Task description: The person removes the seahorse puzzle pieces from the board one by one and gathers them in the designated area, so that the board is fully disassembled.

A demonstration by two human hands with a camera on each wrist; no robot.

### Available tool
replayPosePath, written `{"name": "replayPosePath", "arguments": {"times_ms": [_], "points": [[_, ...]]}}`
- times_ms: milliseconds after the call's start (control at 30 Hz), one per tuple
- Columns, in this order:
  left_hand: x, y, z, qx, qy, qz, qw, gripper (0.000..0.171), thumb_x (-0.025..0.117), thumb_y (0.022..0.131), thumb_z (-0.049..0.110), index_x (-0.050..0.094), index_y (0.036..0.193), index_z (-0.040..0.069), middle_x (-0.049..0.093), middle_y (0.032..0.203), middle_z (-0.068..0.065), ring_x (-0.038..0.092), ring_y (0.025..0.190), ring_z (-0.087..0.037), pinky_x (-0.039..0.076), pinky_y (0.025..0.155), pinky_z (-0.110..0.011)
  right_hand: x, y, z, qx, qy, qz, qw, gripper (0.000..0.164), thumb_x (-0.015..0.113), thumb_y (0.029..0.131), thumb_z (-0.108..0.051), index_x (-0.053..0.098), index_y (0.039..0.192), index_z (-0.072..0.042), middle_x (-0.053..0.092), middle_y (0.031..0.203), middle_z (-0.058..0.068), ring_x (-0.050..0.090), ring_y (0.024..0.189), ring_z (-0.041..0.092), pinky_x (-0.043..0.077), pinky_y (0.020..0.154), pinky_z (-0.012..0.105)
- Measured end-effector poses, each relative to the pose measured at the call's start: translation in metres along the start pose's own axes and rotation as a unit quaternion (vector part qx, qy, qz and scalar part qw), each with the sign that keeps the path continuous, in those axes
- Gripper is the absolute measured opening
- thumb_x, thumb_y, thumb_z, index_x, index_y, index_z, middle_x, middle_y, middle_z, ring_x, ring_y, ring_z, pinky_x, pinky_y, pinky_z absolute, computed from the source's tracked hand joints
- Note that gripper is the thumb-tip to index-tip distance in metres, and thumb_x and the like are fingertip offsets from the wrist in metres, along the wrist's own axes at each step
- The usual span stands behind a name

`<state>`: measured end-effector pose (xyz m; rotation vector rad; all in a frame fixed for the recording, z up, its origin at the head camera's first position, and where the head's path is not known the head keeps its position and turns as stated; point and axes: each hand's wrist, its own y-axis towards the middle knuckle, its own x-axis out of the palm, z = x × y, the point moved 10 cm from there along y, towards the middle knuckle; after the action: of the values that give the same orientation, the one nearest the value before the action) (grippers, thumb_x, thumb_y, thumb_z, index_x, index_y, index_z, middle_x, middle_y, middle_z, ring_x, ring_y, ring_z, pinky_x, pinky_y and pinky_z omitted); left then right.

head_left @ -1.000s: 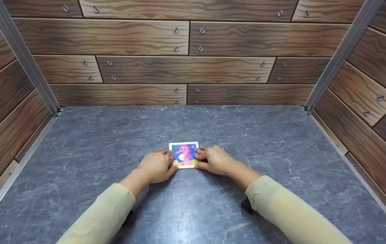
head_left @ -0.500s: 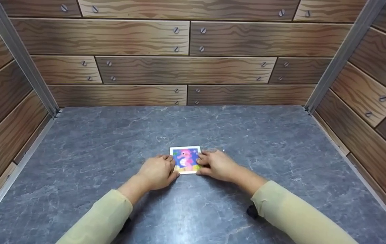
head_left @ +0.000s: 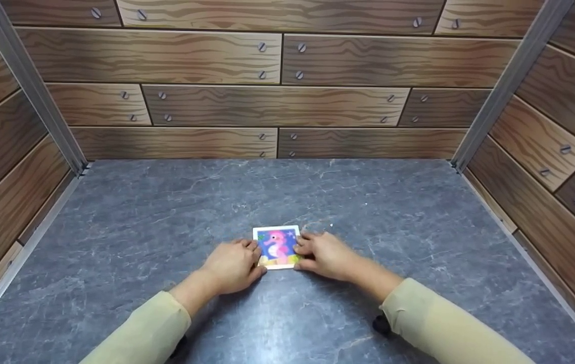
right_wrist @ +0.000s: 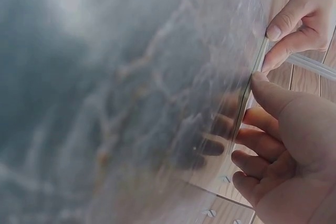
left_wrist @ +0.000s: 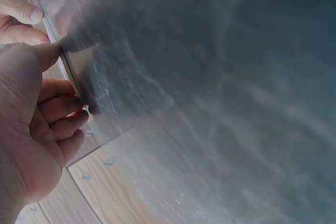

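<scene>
A small square picture board (head_left: 276,247) with a white border shows a pink seahorse on blue, with yellow along its lower part. It lies flat on the grey marbled table, picture side up. My left hand (head_left: 232,265) grips its left side, thumb near the lower corner and fingers along the edge. On the opposite side my right hand (head_left: 332,257) holds it the same way. Seen from the left wrist, the board's thin edge (left_wrist: 72,74) sits low against the table between thumb and fingers. The right wrist view shows that thin edge (right_wrist: 244,98) too, beside my thumb and curled fingers.
The glossy grey table (head_left: 166,202) runs back to a wood-plank patterned wall (head_left: 277,103). Similar walls rise at left and right, with metal posts (head_left: 512,86) at the back corners. Tiny white specks (head_left: 331,225) lie behind my right hand.
Both hands have drawn the picture board a short way toward me along the table, keeping their hold on its two sides. My forearms have come back with it.
</scene>
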<state>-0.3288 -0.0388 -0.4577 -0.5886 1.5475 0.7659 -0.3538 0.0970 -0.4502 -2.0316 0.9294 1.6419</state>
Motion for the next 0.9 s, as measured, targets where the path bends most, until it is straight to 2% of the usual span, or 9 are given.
{"name": "replayPosePath", "arguments": {"times_ms": [167, 400, 567, 900], "points": [[0.0, -0.003, 0.004, 0.008, 0.002, 0.0, 1.0, 0.047, 0.06, 0.107, 0.041, 0.072, 0.122, -0.002, 0.073, 0.127, -0.019, 0.068, 0.121, -0.033, 0.054, 0.104, -0.047, 0.001, -0.004, -0.001, 0.009, 0.004, -0.008, 1.0, 0.049, 0.079, 0.096, -0.036, 0.073, 0.131, -0.001, 0.065, 0.14, 0.022, 0.058, 0.135, 0.046, 0.046, 0.109, 0.064], [-0.005, -0.008, 0.009, 0.026, -0.007, 0.033, 0.9991, 0.039, 0.064, 0.105, 0.038, 0.071, 0.11, 0.0, 0.074, 0.123, -0.018, 0.07, 0.118, -0.034, 0.056, 0.101, -0.047, 0.001, -0.008, -0.006, -0.002, 0.0, 0.0, 1.0, 0.048, 0.081, 0.095, -0.034, 0.074, 0.129, -0.001, 0.067, 0.137, 0.021, 0.06, 0.133, 0.045, 0.048, 0.108, 0.062], [-0.005, -0.01, 0.012, 0.032, -0.003, 0.042, 0.9986, 0.038, 0.065, 0.104, 0.038, 0.071, 0.109, 0.001, 0.074, 0.123, -0.018, 0.07, 0.117, -0.034, 0.056, 0.102, -0.047, 0.003, -0.011, -0.006, 0.008, -0.004, -0.004, 1.0, 0.048, 0.08, 0.096, -0.036, 0.074, 0.13, -0.002, 0.067, 0.139, 0.019, 0.06, 0.134, 0.043, 0.047, 0.109, 0.061], [-0.007, -0.014, 0.018, 0.049, 0.001, 0.053, 0.9974, 0.031, 0.066, 0.104, 0.037, 0.067, 0.097, 0.006, 0.074, 0.12, -0.016, 0.07, 0.114, -0.031, 0.055, 0.103, -0.046, 0.003, -0.016, -0.008, 0.013, -0.007, -0.003, 1.0, 0.047, 0.08, 0.096, -0.036, 0.075, 0.129, -0.003, 0.067, 0.139, 0.019, 0.061, 0.133, 0.043, 0.048, 0.11, 0.059]]}}
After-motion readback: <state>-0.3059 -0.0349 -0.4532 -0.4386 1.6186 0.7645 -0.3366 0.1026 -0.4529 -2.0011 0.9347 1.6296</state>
